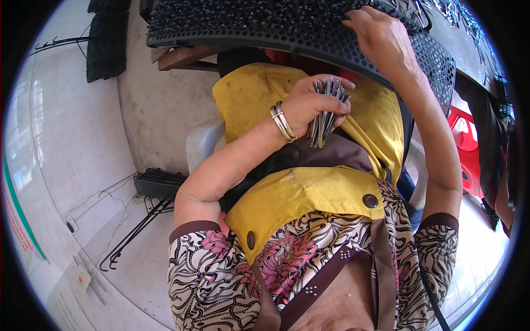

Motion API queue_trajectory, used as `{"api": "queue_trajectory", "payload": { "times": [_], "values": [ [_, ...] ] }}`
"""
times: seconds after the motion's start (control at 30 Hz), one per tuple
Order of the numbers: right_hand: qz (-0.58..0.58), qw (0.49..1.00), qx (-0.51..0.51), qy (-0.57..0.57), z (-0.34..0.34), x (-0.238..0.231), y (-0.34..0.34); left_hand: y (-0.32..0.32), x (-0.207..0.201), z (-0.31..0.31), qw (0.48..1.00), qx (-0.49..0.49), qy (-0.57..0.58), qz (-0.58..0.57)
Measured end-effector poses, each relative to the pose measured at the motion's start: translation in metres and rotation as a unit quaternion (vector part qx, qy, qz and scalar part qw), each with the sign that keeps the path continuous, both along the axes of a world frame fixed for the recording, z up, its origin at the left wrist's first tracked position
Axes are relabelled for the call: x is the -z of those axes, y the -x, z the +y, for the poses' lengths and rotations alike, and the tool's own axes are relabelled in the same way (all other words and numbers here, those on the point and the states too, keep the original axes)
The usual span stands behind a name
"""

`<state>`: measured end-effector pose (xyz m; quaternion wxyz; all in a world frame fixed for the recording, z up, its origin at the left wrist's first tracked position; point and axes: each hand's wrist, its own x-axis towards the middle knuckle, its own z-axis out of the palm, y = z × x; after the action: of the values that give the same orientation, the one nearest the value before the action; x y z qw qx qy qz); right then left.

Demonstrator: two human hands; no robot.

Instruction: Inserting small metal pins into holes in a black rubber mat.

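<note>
My left hand (pixel 305 105), with two silvery bangles at its wrist, is closed round a bundle of slim metal strips (pixel 322 124). The strips look like tweezers, but their exact kind is too small to tell. It hovers over my yellow apron (pixel 254 91). Farther off and to the right, my right hand (pixel 383 44) bends down onto a black perforated tray (pixel 436 58), its fingertips pinched together among the holes. Whatever those fingers hold is hidden. Dark slender pieces (pixel 237 19) stand upright, packed densely across the tray's left and middle; bare holes show at its right end.
A wooden support (pixel 185 58) lies under the tray's left side. Loose metal pieces (pixel 469 27) are strewn on the grey table at far right. A red plastic stool (pixel 464 143) stands to the right. Black racks with hooked rods (pixel 157 185) are at the left wall.
</note>
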<state>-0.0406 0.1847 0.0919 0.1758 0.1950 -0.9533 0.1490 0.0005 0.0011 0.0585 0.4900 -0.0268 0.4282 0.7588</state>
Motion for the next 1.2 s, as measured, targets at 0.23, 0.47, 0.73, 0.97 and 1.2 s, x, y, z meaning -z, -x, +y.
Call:
{"api": "queue_trajectory", "payload": {
  "times": [0.23, 0.47, 0.73, 0.97, 1.2],
  "values": [
    [0.103, 0.989, 0.019, 0.108, 0.010, 0.028, -0.022, -0.003, -0.003, -0.001, 1.000, -0.017, 0.005, 0.011],
    [-0.224, 0.844, 0.080, 0.481, -0.023, 0.015, -0.086, 0.006, -0.019, -0.002, 0.990, -0.139, 0.016, 0.035],
    [-0.433, 0.561, -0.023, 0.705, -0.045, 0.015, -0.079, 0.021, -0.024, 0.020, 0.955, -0.253, 0.018, 0.153],
    [-0.446, 0.541, 0.000, 0.713, -0.056, 0.030, -0.080, 0.006, -0.013, 0.025, 0.866, -0.239, 0.114, 0.424],
    [-0.490, 0.512, -0.065, 0.702, -0.058, 0.039, -0.086, 0.004, -0.010, 0.016, 0.882, -0.203, 0.185, 0.384]
  ]
}}
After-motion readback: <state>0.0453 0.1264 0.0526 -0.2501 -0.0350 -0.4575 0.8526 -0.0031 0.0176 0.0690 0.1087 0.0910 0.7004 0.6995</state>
